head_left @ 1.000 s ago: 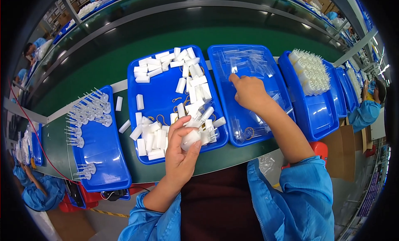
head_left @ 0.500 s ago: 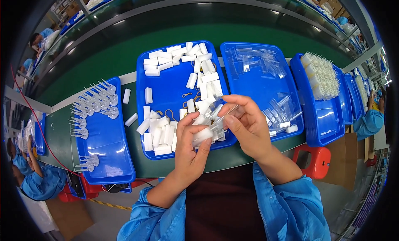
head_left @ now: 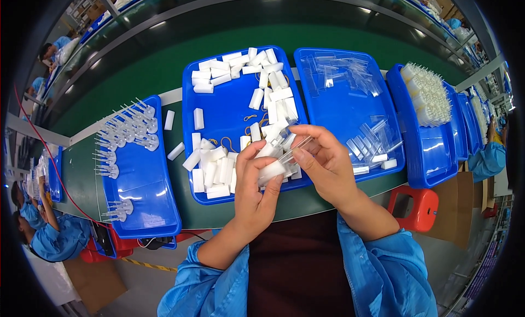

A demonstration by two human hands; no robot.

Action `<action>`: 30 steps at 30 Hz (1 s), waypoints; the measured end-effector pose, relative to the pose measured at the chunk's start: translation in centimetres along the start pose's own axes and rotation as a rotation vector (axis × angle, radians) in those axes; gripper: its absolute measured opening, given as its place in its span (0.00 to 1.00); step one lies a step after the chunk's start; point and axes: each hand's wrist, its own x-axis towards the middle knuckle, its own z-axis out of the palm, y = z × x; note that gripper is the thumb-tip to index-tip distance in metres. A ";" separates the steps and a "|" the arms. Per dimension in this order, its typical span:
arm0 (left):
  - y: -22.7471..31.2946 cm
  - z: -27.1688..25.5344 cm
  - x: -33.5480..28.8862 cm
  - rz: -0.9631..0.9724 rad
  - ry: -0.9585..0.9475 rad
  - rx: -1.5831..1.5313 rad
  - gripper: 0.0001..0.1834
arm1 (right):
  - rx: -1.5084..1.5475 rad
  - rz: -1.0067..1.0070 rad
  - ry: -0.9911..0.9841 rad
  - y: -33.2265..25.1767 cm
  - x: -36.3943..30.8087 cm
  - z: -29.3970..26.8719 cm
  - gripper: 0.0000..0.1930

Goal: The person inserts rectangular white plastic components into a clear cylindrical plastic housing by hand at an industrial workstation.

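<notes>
In front of my chest, over the near right corner of the middle blue tray point(head_left: 224, 112), my two hands meet. My left hand point(head_left: 256, 192) is closed around a white foam-like block point(head_left: 271, 171), thumb below and fingers above. With thumb and fingertips my right hand point(head_left: 327, 166) pinches a clear plastic piece point(head_left: 296, 148) at the block's right end. Whether the clear piece is inside the block or only against it, I cannot tell. Several loose white blocks point(head_left: 221, 172) and some brown rubber bands point(head_left: 225, 143) lie in the tray behind my hands.
A blue tray point(head_left: 350, 109) on the right holds clear plastic pieces point(head_left: 374, 139). Further right, stacked blue trays point(head_left: 435, 153) carry a dense white spiky bundle point(head_left: 426, 95). The left tray point(head_left: 143, 185) holds clear stemmed parts point(head_left: 128, 131). A red stool point(head_left: 418, 207) stands below the table.
The trays appear slightly higher in the view as it shifts. My hands keep nearly the same hold; the clear piece and the block have turned a little between my fingers.
</notes>
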 end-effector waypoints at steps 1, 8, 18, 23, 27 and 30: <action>0.0 0.0 0.0 -0.002 0.000 0.001 0.11 | 0.024 0.006 0.005 0.0 0.0 0.0 0.17; 0.0 0.2 0.1 -0.060 0.025 -0.090 0.12 | 0.100 0.032 0.031 0.2 -0.2 0.0 0.17; -0.4 0.0 0.2 -0.093 -0.008 -0.170 0.12 | 0.128 0.058 0.044 0.0 -0.4 0.0 0.18; -0.2 0.0 0.2 -0.079 0.012 -0.152 0.12 | 0.117 0.047 0.046 0.1 -0.5 0.2 0.18; -0.1 0.1 0.2 -0.096 0.016 -0.151 0.12 | 0.126 0.048 0.060 0.3 -0.6 0.2 0.18; 0.0 0.0 0.3 -0.101 0.014 -0.134 0.12 | 0.132 0.050 0.064 0.5 -0.6 0.3 0.19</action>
